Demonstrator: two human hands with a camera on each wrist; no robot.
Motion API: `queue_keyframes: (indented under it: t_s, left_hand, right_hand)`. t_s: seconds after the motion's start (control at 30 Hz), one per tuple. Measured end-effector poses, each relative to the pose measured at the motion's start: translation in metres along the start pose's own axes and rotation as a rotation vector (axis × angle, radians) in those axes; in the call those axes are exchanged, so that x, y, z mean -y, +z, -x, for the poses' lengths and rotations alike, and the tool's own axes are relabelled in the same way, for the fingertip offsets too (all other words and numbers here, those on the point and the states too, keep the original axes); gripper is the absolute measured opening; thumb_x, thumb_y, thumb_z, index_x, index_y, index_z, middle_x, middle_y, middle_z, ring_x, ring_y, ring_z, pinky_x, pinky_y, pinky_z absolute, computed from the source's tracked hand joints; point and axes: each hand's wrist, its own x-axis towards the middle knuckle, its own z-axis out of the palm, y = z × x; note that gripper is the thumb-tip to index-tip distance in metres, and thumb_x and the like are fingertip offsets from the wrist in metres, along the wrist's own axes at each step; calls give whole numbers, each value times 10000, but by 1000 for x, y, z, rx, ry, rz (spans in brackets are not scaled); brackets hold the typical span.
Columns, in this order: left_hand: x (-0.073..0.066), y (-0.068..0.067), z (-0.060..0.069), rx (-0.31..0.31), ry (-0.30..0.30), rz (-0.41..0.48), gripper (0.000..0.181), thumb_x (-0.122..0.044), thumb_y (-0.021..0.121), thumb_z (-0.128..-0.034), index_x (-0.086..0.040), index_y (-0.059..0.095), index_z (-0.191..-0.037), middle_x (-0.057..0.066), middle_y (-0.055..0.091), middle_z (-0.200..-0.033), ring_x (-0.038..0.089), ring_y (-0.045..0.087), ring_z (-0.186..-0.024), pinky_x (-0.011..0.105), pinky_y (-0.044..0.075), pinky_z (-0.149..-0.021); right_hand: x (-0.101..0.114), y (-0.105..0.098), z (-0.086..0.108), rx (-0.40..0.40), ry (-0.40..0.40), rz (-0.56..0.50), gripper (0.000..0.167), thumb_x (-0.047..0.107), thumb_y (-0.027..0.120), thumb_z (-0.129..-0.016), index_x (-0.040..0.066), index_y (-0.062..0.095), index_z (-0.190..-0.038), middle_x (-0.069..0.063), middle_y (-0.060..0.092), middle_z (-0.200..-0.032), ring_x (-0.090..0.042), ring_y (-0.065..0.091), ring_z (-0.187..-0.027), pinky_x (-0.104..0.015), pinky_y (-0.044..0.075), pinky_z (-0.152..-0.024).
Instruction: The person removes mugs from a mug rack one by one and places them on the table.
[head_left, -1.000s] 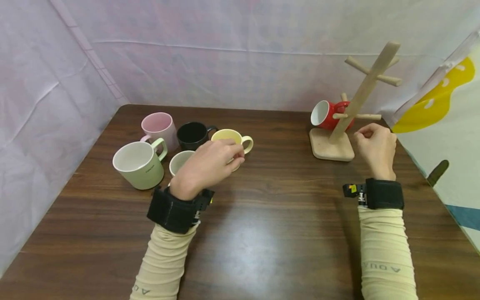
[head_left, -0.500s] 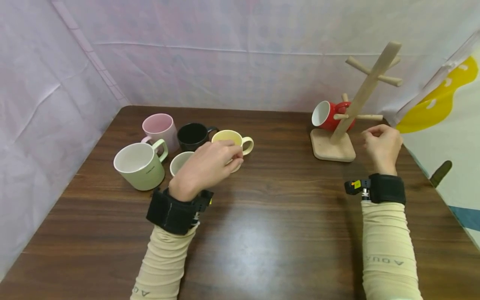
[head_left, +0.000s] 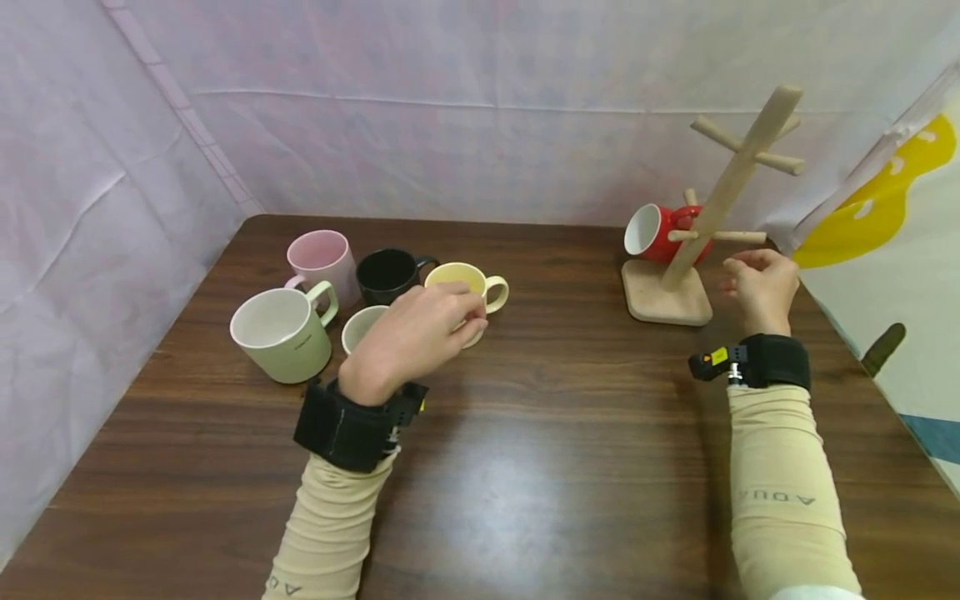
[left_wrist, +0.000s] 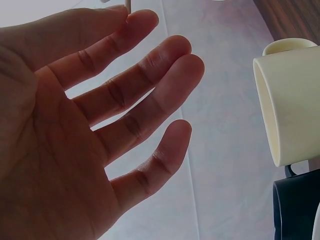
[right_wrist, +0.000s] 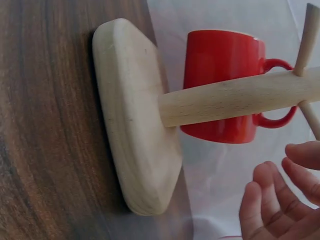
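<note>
My left hand [head_left: 416, 333] hovers above the mugs, its fingers loosely bent and holding nothing, as the left wrist view also shows. Beneath and just beyond it is a yellow mug [head_left: 459, 273], partly covered by the hand. A white-rimmed mug [head_left: 362, 325] is half hidden under the same hand. My right hand [head_left: 763, 287] is held beside a wooden mug tree [head_left: 663, 293], apart from it, with relaxed fingers and nothing in them. A red mug [right_wrist: 225, 60] hangs by its handle on a lower peg of the tree, tilted sideways.
Left of the hands stand a light green mug [head_left: 281, 337], a pink mug [head_left: 326, 262] and a black mug [head_left: 386, 275], close together. A pale cloth [head_left: 480, 117] hangs along the back edge of the brown table [head_left: 525, 467]. A yellow shape [head_left: 862, 217] is at the right.
My right hand has moved slightly right, away from the mug tree, and its fingers look a little looser. The left hand and the mugs stay nearly the same.
</note>
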Motion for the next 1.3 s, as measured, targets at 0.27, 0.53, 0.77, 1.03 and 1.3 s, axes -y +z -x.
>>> queue_keyframes:
  t_s: [0.27, 0.53, 0.77, 1.03, 1.3]
  left_hand:
    - [0, -1, 0, 1, -4, -4, 94, -124, 658, -964, -117, 733, -908, -10, 641, -896, 179, 608, -753, 377, 508, -703]
    - [0, -1, 1, 8, -11, 3, 95, -125, 659, -962, -106, 745, -927, -13, 636, -897, 183, 604, -743, 372, 504, -698]
    - [1, 1, 0, 2, -6, -6, 93, -126, 662, -959, -110, 746, -921, -11, 647, -903, 186, 617, -752, 375, 511, -699]
    - [1, 4, 1, 2, -7, -21, 95, -136, 661, -961, -128, 734, -901, -23, 638, -887, 172, 606, -742, 373, 505, -677]
    - [1, 3, 1, -5, -4, -36, 99, -137, 657, -960, -131, 728, -892, -24, 638, -888, 169, 606, -745, 376, 505, -679]
  right_hand:
    - [-5, 10, -9, -50, -116, -185, 196, -38, 645, -911, 140, 655, -830, 107, 621, -695, -12, 598, -482, -147, 487, -467]
    - [-8, 17, -16, 29, -146, -415, 285, -122, 639, -900, 20, 675, -1145, 36, 663, -888, -50, 655, -634, -157, 530, -553]
    - [-8, 22, -17, 163, -143, -463, 503, -66, 636, -945, -10, 529, -1433, 11, 680, -971, -79, 674, -697, -198, 558, -596]
    - [-8, 38, -20, 360, -86, -955, 452, -208, 581, -913, -43, 628, -1330, -139, 573, -1431, -215, 583, -1275, -334, 579, -819]
    - [-4, 44, -21, 300, -123, -889, 384, -213, 585, -907, -53, 684, -1241, -132, 704, -1203, -178, 692, -1006, -163, 436, -489]
